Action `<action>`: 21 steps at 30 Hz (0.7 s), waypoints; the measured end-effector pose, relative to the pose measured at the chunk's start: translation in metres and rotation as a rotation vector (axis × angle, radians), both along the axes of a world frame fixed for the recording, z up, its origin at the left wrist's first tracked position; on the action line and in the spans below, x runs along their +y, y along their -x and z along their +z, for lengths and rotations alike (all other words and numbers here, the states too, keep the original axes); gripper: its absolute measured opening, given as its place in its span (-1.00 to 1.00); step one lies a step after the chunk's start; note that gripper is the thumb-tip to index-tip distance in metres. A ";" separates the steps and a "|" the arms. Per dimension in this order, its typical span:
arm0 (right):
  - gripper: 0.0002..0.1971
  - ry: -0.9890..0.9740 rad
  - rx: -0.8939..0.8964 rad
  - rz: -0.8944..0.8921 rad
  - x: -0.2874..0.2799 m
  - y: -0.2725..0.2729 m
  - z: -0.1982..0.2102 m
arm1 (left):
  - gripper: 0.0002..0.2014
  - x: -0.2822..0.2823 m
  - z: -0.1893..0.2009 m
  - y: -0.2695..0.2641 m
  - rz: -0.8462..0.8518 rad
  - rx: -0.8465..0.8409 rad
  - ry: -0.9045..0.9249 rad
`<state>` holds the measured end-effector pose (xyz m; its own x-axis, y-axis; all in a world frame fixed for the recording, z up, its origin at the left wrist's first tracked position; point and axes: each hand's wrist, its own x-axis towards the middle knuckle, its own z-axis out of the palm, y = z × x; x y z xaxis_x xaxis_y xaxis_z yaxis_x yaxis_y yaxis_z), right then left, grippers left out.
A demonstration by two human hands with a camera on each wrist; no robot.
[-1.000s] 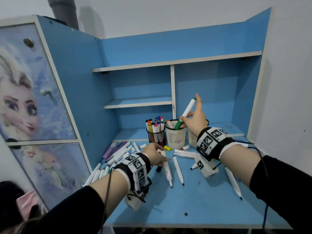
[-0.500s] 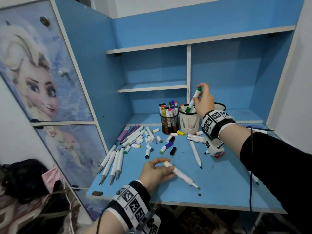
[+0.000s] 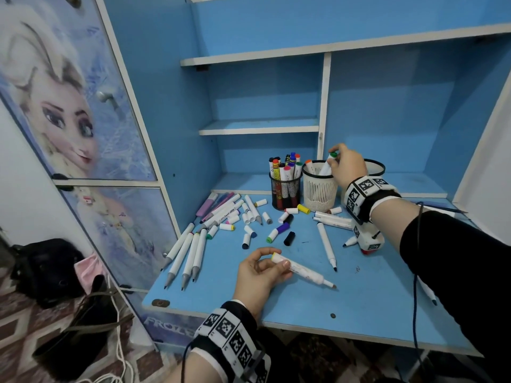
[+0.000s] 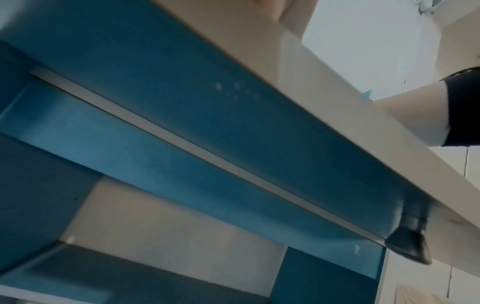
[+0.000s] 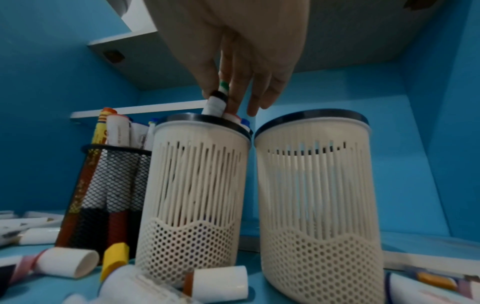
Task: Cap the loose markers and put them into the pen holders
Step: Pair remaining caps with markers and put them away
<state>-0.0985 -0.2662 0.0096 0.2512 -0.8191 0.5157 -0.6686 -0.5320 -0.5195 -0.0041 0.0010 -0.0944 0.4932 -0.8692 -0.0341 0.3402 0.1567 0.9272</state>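
Two hands, two markers in play. Right hand [image 3: 347, 167] is at 12 o'clock on the surface [image 3: 359, 294], over the middle white holder [image 3: 318, 189]; its fingers [image 5: 207, 82] pinch the top of a capped green marker [image 3: 329, 163] whose body is already down inside the holder. Marker's long axis is near upright, leaning slightly. Judgement: this one is nearly placed, only a release is left.

Left hand [image 3: 260, 275] sits at 6 o'clock near the front edge, fingers curled round the butt end of an uncapped marker [image 3: 301, 270]. Yellow end in the grip; bare tip points to about 4 o'clock, low over the surface, contact unclear. Left wrist view shows only the desk underside, no fingers.

Key relation: loose caps [image 3: 265, 228] lie scattered at 12 o'clock from the left hand, between it and the holders. Right hand is nearer to them, so it likely fetches the cap once free. A yellow cap [image 3: 303, 208] lies at the foot of the white holder, by the black mesh holder [image 3: 286, 189]; probable match, colour only.

Second white holder [image 5: 317, 185] stands just beside the first at 3 o'clock, nothing visible inside. Many uncapped markers [image 3: 188, 252] left at 9 o'clock; task far from done.
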 end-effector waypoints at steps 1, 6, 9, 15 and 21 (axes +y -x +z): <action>-0.77 0.003 0.029 -0.013 -0.001 0.000 -0.001 | -0.81 0.000 0.000 0.000 0.000 0.003 0.006; -0.72 0.030 0.146 0.018 0.002 0.006 -0.003 | -0.82 -0.001 -0.002 0.000 -0.001 0.005 0.025; -0.73 0.145 0.124 0.093 0.013 0.006 0.002 | -0.81 -0.002 -0.003 -0.001 -0.008 0.012 0.040; -0.76 0.164 0.359 0.385 0.044 0.001 0.001 | -0.80 -0.003 -0.005 -0.003 -0.012 0.019 0.062; -0.70 -0.017 1.137 0.564 0.052 -0.004 -0.021 | -0.80 -0.004 -0.007 -0.002 -0.022 -0.003 0.053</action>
<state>-0.0949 -0.2147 -0.0110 0.8586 -0.4588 -0.2288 -0.4239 -0.8863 0.1865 -0.0021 -0.0031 -0.1010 0.4740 -0.8804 0.0138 0.3411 0.1980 0.9189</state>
